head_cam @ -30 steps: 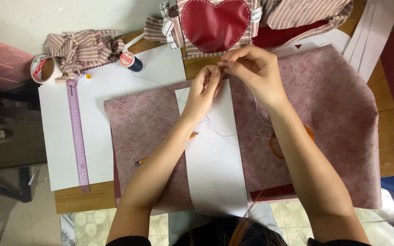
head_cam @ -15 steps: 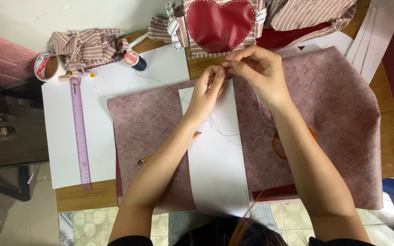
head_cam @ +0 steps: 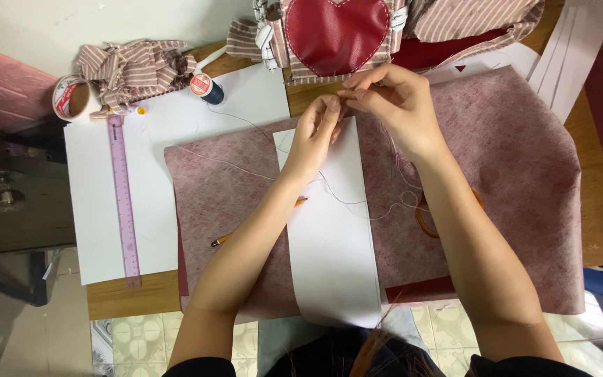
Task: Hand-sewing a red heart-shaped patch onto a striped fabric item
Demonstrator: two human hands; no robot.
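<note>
Both hands' fingers (head_cam: 341,105) pinching white thread (head_cam: 357,202).

our left hand (head_cam: 315,132) and right hand (head_cam: 396,105) meet fingertip to fingertip above the far end of the paper strip (head_cam: 333,237), which lies along the middle of the felt sheet (head_cam: 518,181) spread on the surface (head_cam: 141,300). thread (head_cam: 357,202) trails from our hands across the strip and back left to the thread spool (head_cam: 205,87), which stands on the paper sheet (head_cam: 95,209). the ruler (head_cam: 123,202) lies lengthwise on that sheet. a pencil (head_cam: 246,227) rests on the felt, passing under our left forearm. behind our hands sits the heart-fronted fabric piece (head_cam: 336,35); far left, a tape roll (head_cam: 71,98) beside crumpled striped fabric (head_cam: 134,66).
</note>
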